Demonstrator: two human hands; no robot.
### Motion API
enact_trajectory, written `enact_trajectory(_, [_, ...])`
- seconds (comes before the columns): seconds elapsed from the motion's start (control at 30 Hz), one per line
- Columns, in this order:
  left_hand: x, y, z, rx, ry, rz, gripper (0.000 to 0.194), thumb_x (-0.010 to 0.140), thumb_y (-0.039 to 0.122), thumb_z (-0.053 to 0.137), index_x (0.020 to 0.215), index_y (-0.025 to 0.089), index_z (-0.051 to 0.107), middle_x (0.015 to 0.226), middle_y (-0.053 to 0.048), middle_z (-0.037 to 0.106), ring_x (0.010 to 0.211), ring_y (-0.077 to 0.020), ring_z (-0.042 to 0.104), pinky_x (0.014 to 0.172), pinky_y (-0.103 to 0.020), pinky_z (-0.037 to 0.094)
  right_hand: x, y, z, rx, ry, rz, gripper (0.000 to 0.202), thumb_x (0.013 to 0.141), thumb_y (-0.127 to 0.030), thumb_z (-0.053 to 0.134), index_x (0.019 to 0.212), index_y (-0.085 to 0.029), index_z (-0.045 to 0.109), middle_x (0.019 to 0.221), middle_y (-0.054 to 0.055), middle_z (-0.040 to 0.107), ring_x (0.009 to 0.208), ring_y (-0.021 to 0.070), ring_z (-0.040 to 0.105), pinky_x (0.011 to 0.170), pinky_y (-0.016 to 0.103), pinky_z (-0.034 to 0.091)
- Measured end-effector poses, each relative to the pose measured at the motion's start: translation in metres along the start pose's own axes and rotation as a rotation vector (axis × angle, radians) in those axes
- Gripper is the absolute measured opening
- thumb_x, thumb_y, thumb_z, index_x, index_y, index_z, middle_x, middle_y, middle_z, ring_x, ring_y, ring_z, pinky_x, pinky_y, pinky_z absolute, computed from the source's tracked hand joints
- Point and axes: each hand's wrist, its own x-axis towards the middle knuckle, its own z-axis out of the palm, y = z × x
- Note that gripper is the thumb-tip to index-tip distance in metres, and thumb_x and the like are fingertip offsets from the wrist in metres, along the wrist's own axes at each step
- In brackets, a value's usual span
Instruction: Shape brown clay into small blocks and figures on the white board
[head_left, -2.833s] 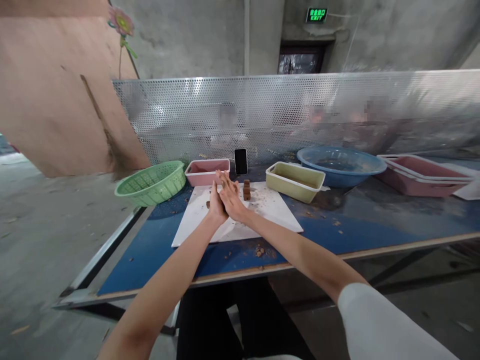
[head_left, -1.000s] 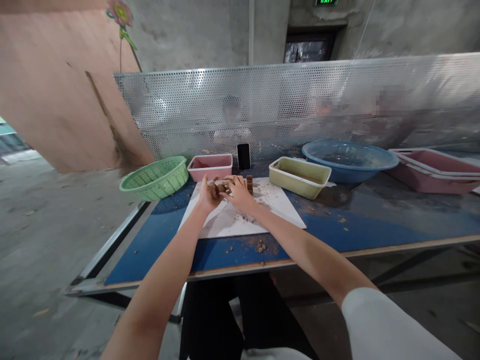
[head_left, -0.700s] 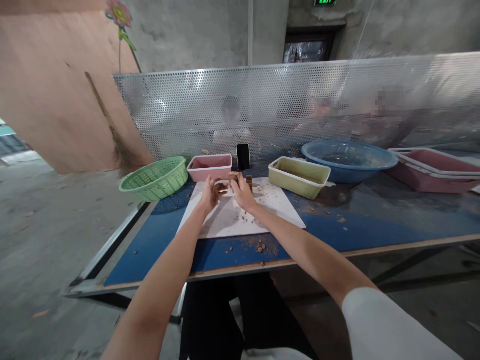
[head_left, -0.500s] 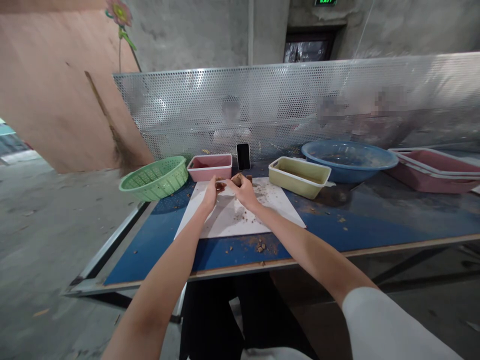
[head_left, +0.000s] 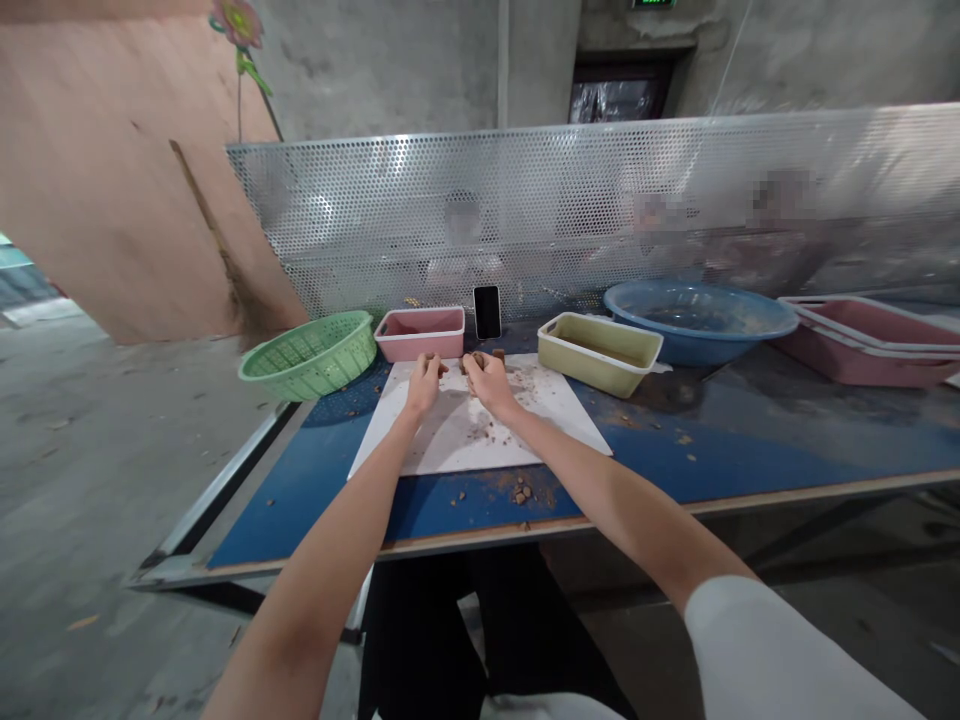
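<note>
Over the back part of a white board [head_left: 450, 452], my left hand [head_left: 425, 384] is closed on a small brown lump [head_left: 442, 369]. My right hand [head_left: 489, 383] grips a larger brown clod [head_left: 469, 362], partly hidden by the fingers. A narrow gap separates the two hands. Just behind my right hand, another brown piece [head_left: 499, 354] sits at the board's back edge. Brown crumbs are scattered over the board, mostly below and right of my right hand. Small brown pieces [head_left: 522, 492] lie on the blue table in front of the board.
Behind the board stand a pink basket [head_left: 421, 347] and an upright phone [head_left: 487, 312]. A green basket [head_left: 311, 365] is at left; a yellow-green basket [head_left: 592, 365], blue basin [head_left: 697, 345] and stacked pink baskets [head_left: 862, 365] are at right. A perforated metal screen [head_left: 375, 220] rises behind.
My hands have moved apart, where they were meeting over the brown clod. Each is now closed round a brown piece.
</note>
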Motion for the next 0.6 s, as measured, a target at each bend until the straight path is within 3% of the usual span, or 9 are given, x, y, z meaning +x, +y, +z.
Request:
enact_trajectory(0.13, [0.001, -0.002, -0.001, 0.054, 0.012, 0.031, 0.011, 0.096, 0.031, 0.064, 0.09, 0.023, 0.062, 0.079, -0.002, 0.066, 0.082, -0.0197, 0.061, 0.084, -0.031, 0.047, -0.003, -0.004, -0.001, 0.121, -0.091, 0.083, 0.052, 0.09, -0.064, 0.059, 0.06, -0.025, 0.042, 0.045, -0.007, 0.033, 0.041, 0.0097, 0.03, 0.042, 0.026, 0.025])
enact_trajectory(0.23, [0.002, -0.003, -0.001, 0.071, 0.003, 0.044, 0.012, 0.097, 0.033, 0.062, 0.091, 0.023, 0.062, 0.081, -0.003, 0.067, 0.082, -0.0208, 0.063, 0.085, -0.034, 0.048, -0.003, -0.006, 0.0, 0.248, -0.127, 0.164, 0.048, 0.087, -0.059, 0.063, 0.059, -0.024, 0.045, 0.042, -0.009, 0.03, 0.037, 0.0075, 0.023, 0.038, 0.025, 0.02])
enact_trajectory(0.43, [-0.001, 0.002, 0.001, 0.048, 0.02, 0.034, 0.016, 0.095, 0.037, 0.062, 0.09, 0.022, 0.061, 0.078, -0.004, 0.068, 0.079, -0.0214, 0.063, 0.079, -0.034, 0.048, -0.002, -0.008, 0.001, 0.318, -0.092, 0.168, 0.019, 0.085, -0.04, 0.064, 0.082, -0.024, 0.053, 0.045, -0.014, 0.032, 0.034, 0.007, 0.022, 0.035, 0.022, 0.019])
enact_trajectory(0.6, [-0.006, 0.008, 0.003, -0.035, 0.03, -0.009, 0.012, 0.096, 0.031, 0.06, 0.091, 0.02, 0.064, 0.074, -0.005, 0.068, 0.075, -0.0201, 0.063, 0.073, -0.03, 0.046, 0.0, -0.006, 0.002, 0.332, -0.07, 0.153, 0.02, 0.088, -0.039, 0.063, 0.093, -0.026, 0.048, 0.05, -0.015, 0.033, 0.035, 0.0063, 0.022, 0.037, 0.019, 0.02])
